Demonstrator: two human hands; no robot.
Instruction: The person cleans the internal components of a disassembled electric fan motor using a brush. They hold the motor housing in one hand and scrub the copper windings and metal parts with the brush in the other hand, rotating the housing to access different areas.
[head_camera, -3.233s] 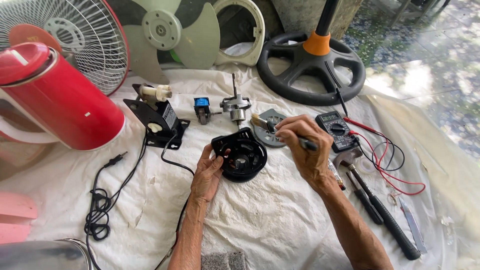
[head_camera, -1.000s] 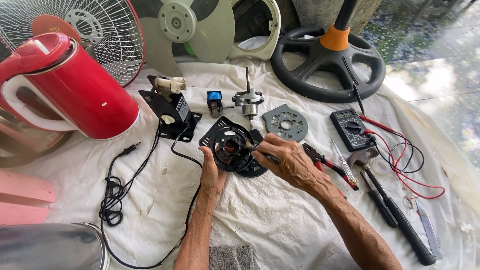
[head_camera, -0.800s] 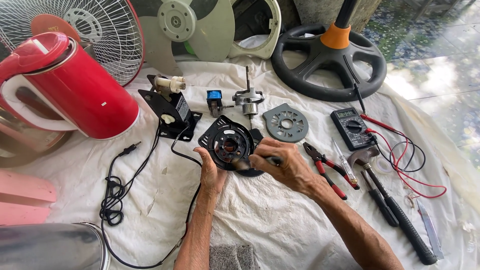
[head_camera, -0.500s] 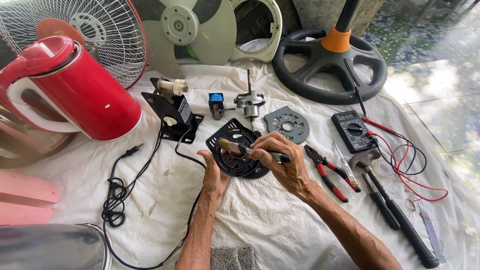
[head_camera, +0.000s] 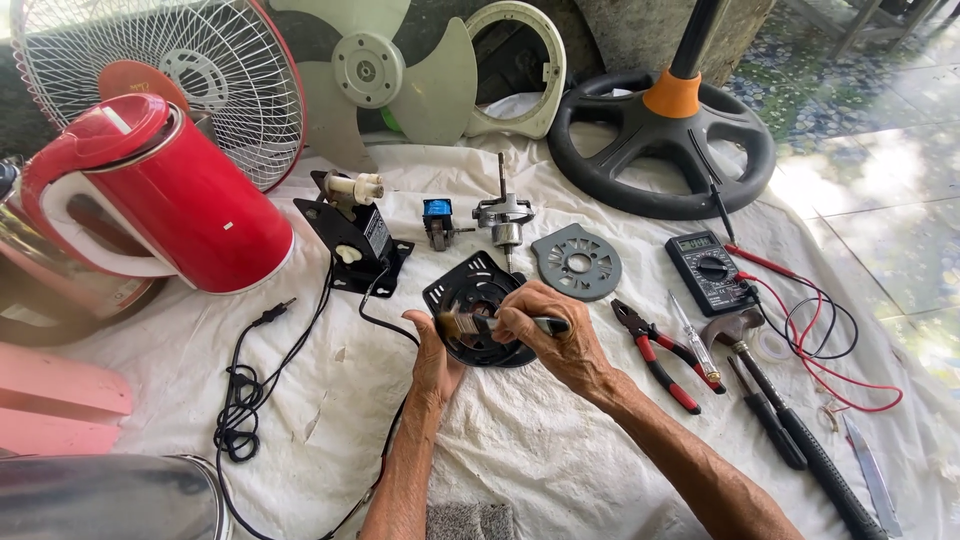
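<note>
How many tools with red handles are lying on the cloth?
1: the red-handled pliers, lying on the white cloth just right of the right hand. The screwdriver beside them looks clear-handled; others may be hidden.
</note>
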